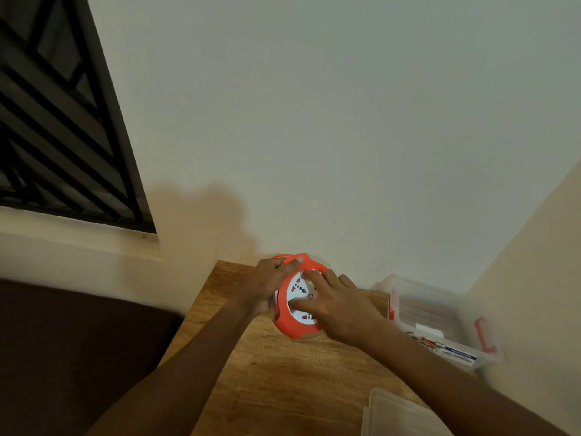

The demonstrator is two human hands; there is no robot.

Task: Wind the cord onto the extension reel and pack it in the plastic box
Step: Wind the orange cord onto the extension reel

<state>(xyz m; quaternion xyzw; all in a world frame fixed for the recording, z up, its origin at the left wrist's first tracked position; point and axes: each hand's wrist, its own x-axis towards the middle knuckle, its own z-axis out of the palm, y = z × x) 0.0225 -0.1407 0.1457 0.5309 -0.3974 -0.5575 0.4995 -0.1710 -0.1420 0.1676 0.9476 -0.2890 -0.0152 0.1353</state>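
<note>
An orange extension reel [287,325] with a white socket face is held tilted just above the wooden table [270,372]. My left hand [270,284] grips its left side, fingers curled round the orange carry handle at the top. My right hand [342,309] lies over the white face, fingers spread, fingertips touching near the centre knob. No loose cord shows. The clear plastic box [446,322] with red latches stands open at the right, a labelled pack inside it.
A clear plastic lid [396,413] lies at the table's near right edge. The table stands against a pale wall in a corner. A dark sofa or cushion [69,357] sits to the left, under a window with a black grille [56,121].
</note>
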